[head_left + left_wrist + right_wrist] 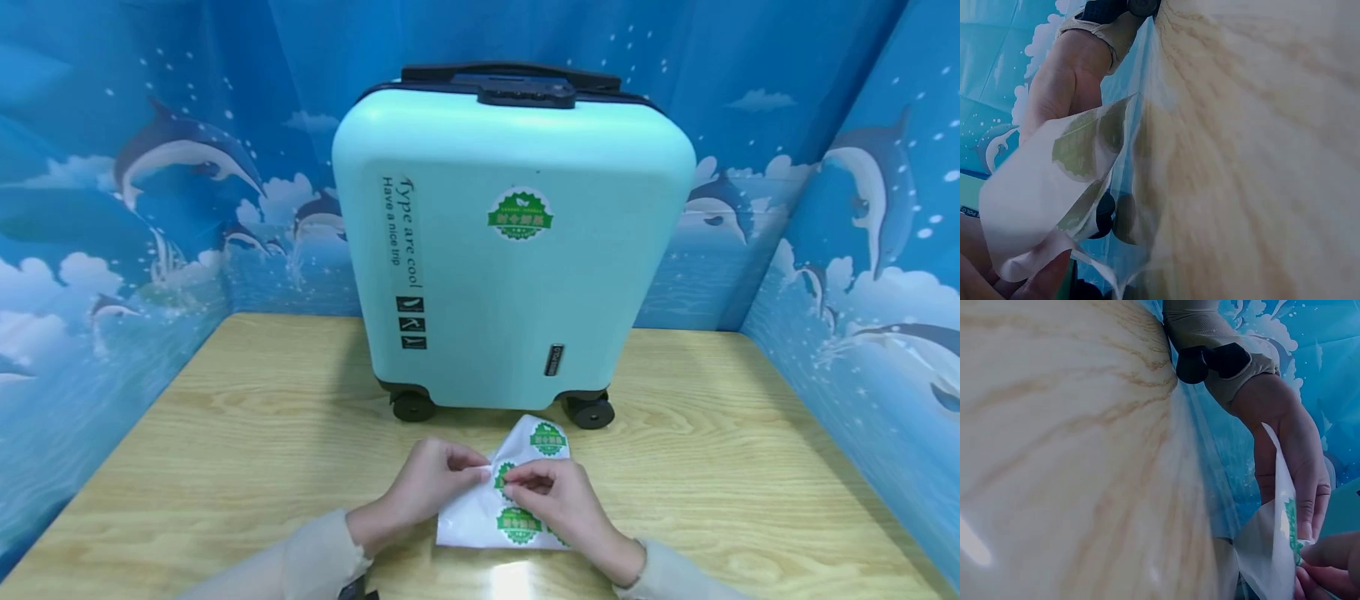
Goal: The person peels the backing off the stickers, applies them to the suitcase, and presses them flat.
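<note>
A white sticker sheet (468, 517) with several round green stickers is held up in front of the suitcase. My left hand (431, 487) pinches its left edge between thumb and fingers. At one green sticker (501, 477) near the middle of the sheet, my right hand (558, 500) has its thumb and index fingertips pinched together on the sticker's edge. The left wrist view shows the sheet (1029, 187) bent and slightly curled. In the right wrist view the sheet (1282, 531) stands nearly edge-on, the fingertips close together at its green print.
A mint-green suitcase (480, 292) stands upright on its black wheels behind the hands, bearing a round green sticker (520, 214) on its upper front. Beneath is a wood-grain table (262, 442). Blue dolphin-print curtains (187, 158) enclose the back and sides.
</note>
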The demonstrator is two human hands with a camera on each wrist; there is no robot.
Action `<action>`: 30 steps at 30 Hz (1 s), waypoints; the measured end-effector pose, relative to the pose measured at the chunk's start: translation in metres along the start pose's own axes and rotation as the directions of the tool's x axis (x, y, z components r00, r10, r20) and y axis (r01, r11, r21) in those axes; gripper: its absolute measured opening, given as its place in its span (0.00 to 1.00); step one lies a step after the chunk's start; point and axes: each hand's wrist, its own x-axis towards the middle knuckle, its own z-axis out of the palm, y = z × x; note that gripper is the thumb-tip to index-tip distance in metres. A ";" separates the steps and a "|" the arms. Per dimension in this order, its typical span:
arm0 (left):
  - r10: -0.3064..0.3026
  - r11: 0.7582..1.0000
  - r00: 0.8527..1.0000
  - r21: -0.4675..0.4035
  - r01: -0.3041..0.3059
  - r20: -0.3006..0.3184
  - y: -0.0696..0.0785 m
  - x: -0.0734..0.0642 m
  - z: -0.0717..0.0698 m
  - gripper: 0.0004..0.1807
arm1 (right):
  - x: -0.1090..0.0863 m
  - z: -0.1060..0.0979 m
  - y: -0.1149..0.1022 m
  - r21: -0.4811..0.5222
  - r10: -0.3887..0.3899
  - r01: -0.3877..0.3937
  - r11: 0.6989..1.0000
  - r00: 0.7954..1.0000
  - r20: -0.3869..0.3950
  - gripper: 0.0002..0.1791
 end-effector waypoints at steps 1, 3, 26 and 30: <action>-0.002 1.000 1.000 -0.002 0.002 -0.002 0.001 0.000 0.000 0.07 | 0.000 0.000 0.000 0.001 -0.005 0.005 1.000 1.000 -0.011 0.09; -0.004 1.000 1.000 -0.010 0.004 -0.005 0.003 0.000 0.000 0.07 | 0.001 0.000 0.000 -0.013 -0.008 0.008 1.000 1.000 -0.030 0.08; 0.030 0.990 0.999 -0.137 -0.034 -0.031 0.011 0.001 0.005 0.08 | 0.004 0.004 -0.005 -0.124 -0.040 0.028 0.992 0.995 -0.094 0.09; 0.016 0.991 1.000 -0.136 -0.019 -0.021 0.010 0.001 0.005 0.09 | 0.003 0.004 -0.004 -0.128 -0.042 0.030 0.991 0.995 -0.091 0.07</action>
